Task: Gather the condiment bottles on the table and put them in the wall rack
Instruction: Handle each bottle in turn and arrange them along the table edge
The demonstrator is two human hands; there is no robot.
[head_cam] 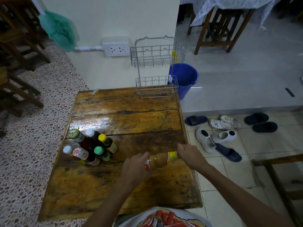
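A tan sauce bottle [159, 160] with a yellow neck band lies sideways above the wooden table [131, 118], held between both hands. My left hand [136, 167] grips its labelled base and my right hand [191, 155] grips its cap end. Several upright condiment bottles [89, 146] with white, yellow, green and gold caps stand clustered at the table's left edge. The two-tier wire wall rack [156, 68] hangs on the wall beyond the table's far right corner, and both of its baskets hold nothing.
A blue bucket [186, 79] stands behind the rack's right side. A wall socket [116, 49] and a green bag [59, 31] are left of the rack. Sandals and shoes [219, 136] lie on the floor to the right. Wooden chairs stand at the left.
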